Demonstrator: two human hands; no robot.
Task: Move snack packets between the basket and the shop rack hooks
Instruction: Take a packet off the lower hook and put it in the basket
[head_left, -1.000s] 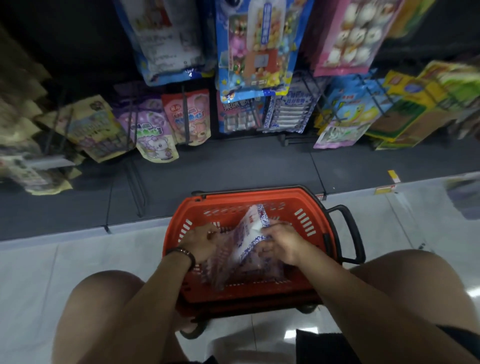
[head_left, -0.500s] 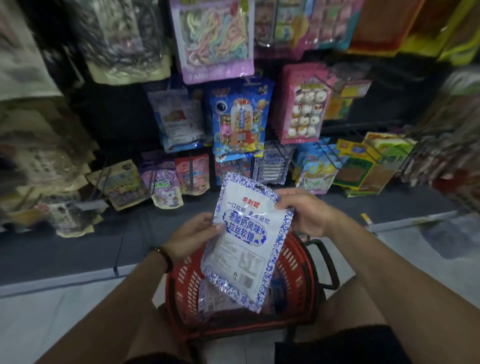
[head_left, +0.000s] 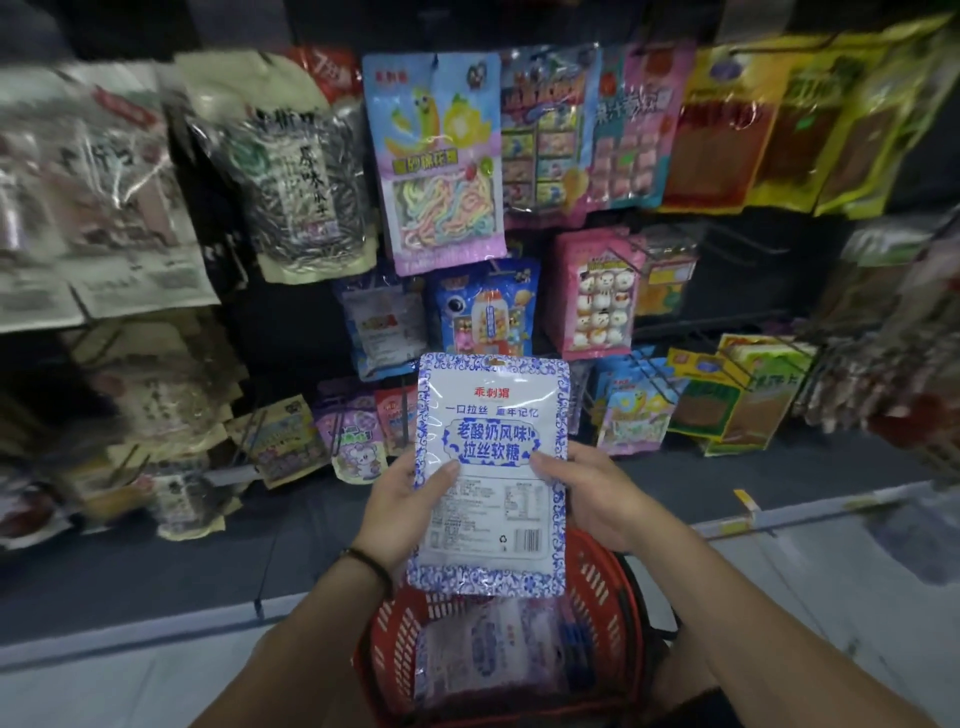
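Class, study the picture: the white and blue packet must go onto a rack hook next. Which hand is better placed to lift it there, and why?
Probably the right hand. It grips the packet slightly higher than the left hand, and bare hooks show on the rack's right side. The difference is small; both hands hold it.

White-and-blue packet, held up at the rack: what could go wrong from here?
1. The white-and-blue packet is held by left hand and right hand at mid-height; its hang hole at the top is unsupported, so the top may flop when aimed at a hook.
2. Neighbouring packets crowd the rack; the blue packet just above could get knocked.
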